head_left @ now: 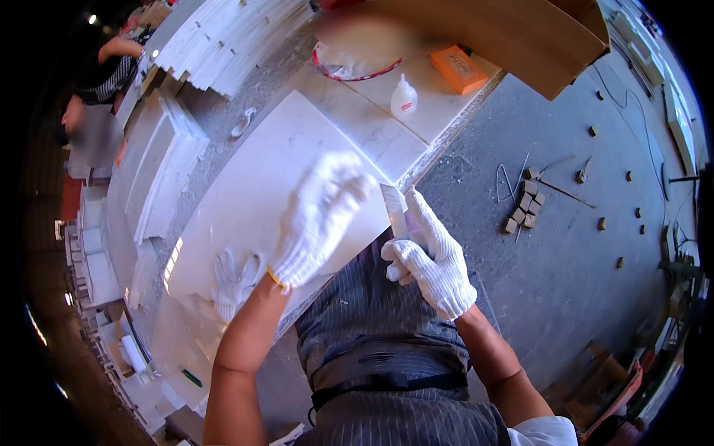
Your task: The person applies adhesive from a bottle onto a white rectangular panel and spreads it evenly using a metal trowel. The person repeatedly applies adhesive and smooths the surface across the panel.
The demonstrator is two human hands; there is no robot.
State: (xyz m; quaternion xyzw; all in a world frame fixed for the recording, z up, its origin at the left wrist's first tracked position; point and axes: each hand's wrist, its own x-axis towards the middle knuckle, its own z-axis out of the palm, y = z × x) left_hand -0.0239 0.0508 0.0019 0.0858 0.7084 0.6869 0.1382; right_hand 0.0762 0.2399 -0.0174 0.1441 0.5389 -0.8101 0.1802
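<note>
My right hand (435, 267), in a white knit glove, grips a flat metal scraper blade (395, 212) that points up and away from me, beside the near right edge of a glossy white slab (253, 178). The blade's lower part is hidden by the fingers. Over the slab, my left hand (320, 208) wears a matching glove with a yellow cuff edge. Motion smears its fingers, so whether it holds anything is unclear. A third white glove (234, 279) shows at the slab's near left part.
Past the slab sit a white squeeze bottle (404, 98), an orange box (457, 69) and a large cardboard box (520, 37). Stacked white slabs (223, 44) stand far left. Small blocks (524, 204) and wires lie on the floor at right. Another person (111, 82) is at upper left.
</note>
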